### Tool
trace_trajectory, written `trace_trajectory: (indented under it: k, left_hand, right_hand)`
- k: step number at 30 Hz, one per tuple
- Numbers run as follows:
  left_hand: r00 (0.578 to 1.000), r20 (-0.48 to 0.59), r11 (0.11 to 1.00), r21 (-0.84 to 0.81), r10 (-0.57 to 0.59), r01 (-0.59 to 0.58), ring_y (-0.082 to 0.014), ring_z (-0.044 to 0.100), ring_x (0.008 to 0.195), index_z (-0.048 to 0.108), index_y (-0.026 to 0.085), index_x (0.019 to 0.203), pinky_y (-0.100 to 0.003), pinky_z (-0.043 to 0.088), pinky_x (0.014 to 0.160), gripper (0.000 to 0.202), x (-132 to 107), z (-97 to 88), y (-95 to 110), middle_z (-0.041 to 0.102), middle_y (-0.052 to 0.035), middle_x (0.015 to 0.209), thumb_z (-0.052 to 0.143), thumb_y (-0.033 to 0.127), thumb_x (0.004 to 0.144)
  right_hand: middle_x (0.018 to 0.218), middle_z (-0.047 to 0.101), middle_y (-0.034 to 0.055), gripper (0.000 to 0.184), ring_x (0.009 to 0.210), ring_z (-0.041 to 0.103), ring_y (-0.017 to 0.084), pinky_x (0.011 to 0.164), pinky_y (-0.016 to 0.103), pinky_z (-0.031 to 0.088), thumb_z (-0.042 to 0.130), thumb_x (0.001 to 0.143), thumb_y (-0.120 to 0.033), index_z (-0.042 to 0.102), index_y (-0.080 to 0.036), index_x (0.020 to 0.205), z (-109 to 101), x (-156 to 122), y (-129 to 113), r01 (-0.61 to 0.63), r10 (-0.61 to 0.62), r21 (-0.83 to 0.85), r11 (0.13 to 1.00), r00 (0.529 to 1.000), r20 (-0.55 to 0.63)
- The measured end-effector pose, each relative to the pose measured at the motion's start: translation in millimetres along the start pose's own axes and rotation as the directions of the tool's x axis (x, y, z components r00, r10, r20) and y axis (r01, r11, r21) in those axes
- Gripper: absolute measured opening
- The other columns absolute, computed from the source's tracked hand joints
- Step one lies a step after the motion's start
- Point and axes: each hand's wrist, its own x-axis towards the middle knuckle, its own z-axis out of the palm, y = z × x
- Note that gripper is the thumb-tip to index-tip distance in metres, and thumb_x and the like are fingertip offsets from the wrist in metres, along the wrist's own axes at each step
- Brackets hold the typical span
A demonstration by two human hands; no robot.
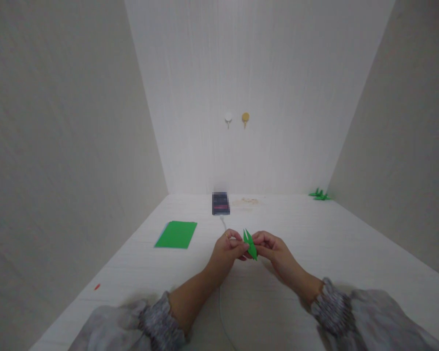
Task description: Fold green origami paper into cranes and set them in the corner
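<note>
Green folded paper [251, 247] pinched between both hands

In the head view, the paper is held over the white table [190, 287], its two slim points parted toward the far side and another tip aimed at the person. The left hand [229, 247] is nearly closed, thumb and fingers gripping the paper's left side. The right hand [273, 246] is curled, with thumb and forefinger closed on the right edge. For a crisp fold, it would seem best to keep the left pinch steady, match the edges before pressing, and run a thumbnail along each crease, going lightly near the slim points, which look easy to bend. A stack of green sheets [177, 235] lies off to the left; small green folded pieces [320, 196] sit at the far right corner
</note>
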Motion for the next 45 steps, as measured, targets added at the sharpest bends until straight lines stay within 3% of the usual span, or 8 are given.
trace_trajectory:
  k: [14, 20, 23, 32, 39, 45]
  left_hand:
    - [1.0, -0.007, 0.998, -0.066, 0.012, -0.013, -0.0124, 0.057, 0.05, 0.032, 0.019, 0.07, -0.021, 0.038, 0.049, 0.034, -3, 5.3, 8, 0.062, 0.0004, 0.054, 0.064, 0.03, 0.064]
    - [0.999, -0.032, 1.0, 0.016, 0.028, -0.027, -0.0129, 0.058, 0.05, 0.032, 0.019, 0.07, -0.023, 0.042, 0.049, 0.035, 0, 5.2, 1, 0.06, 0.0031, 0.053, 0.064, 0.033, 0.063]
    - [0.997, -0.063, 0.997, 0.061, 0.041, -0.037, -0.013, 0.058, 0.051, 0.033, 0.019, 0.069, -0.023, 0.043, 0.049, 0.034, 0, 7.1, -2, 0.058, 0.004, 0.051, 0.064, 0.032, 0.063]
    - [1.0, -0.025, 1.0, -0.027, 0.007, -0.007, -0.0144, 0.06, 0.054, 0.028, 0.02, 0.069, -0.022, 0.04, 0.05, 0.036, 0, 3.6, -1, 0.063, 0.0012, 0.057, 0.062, 0.032, 0.064]
    - [0.998, -0.049, 0.999, -0.025, -0.024, 0.023, -0.0135, 0.059, 0.052, 0.028, 0.02, 0.072, -0.022, 0.039, 0.05, 0.04, 6, 5.9, -6, 0.062, 0.0017, 0.056, 0.065, 0.032, 0.062]
    - [0.998, -0.066, 1.0, 0.031, 0.001, 0.001, -0.0097, 0.053, 0.045, 0.028, 0.02, 0.072, -0.018, 0.032, 0.044, 0.045, 10, 6.7, -9, 0.06, 0.0037, 0.051, 0.07, 0.021, 0.056]
  right_hand:
    - [0.067, 0.058, -0.0017, 0.01, 0.059, 0.052, 0.011, 0.058, 0.025, 0.039, 0.063, 0.064, -0.016, 0.053, -0.017, 0.066, -2, -1, 4, -0.044, 0.044, 0.106, 0.993, 0.999, 0.003]
    - [0.065, 0.058, 0.0004, 0.013, 0.058, 0.051, 0.011, 0.058, 0.025, 0.039, 0.058, 0.072, -0.026, 0.056, -0.015, 0.065, -5, 1, 5, -0.03, 0.03, 0.038, 0.999, 1.0, -0.007]
    - [0.061, 0.057, -0.0005, 0.014, 0.056, 0.051, 0.01, 0.056, 0.024, 0.038, 0.061, 0.069, -0.026, 0.055, -0.015, 0.063, -6, 3, 7, -0.043, 0.042, -0.026, 0.999, 0.998, -0.038]
    - [0.057, 0.057, -0.0011, 0.013, 0.054, 0.049, 0.01, 0.055, 0.024, 0.036, 0.062, 0.065, -0.027, 0.058, -0.014, 0.064, -4, 5, 6, -0.104, 0.098, -0.098, 0.99, 0.993, -0.071]
    - [0.055, 0.055, -0.0025, 0.015, 0.051, 0.049, 0.01, 0.052, 0.023, 0.036, 0.062, 0.065, -0.029, 0.055, -0.015, 0.065, -7, 7, 12, -0.065, 0.051, -0.125, 0.99, 0.992, -0.114]
    - [0.055, 0.056, -0.0024, 0.015, 0.053, 0.053, 0.011, 0.053, 0.024, 0.037, 0.061, 0.067, -0.029, 0.053, -0.016, 0.068, -7, 6, 11, -0.045, 0.042, -0.076, 0.996, 0.998, -0.038]
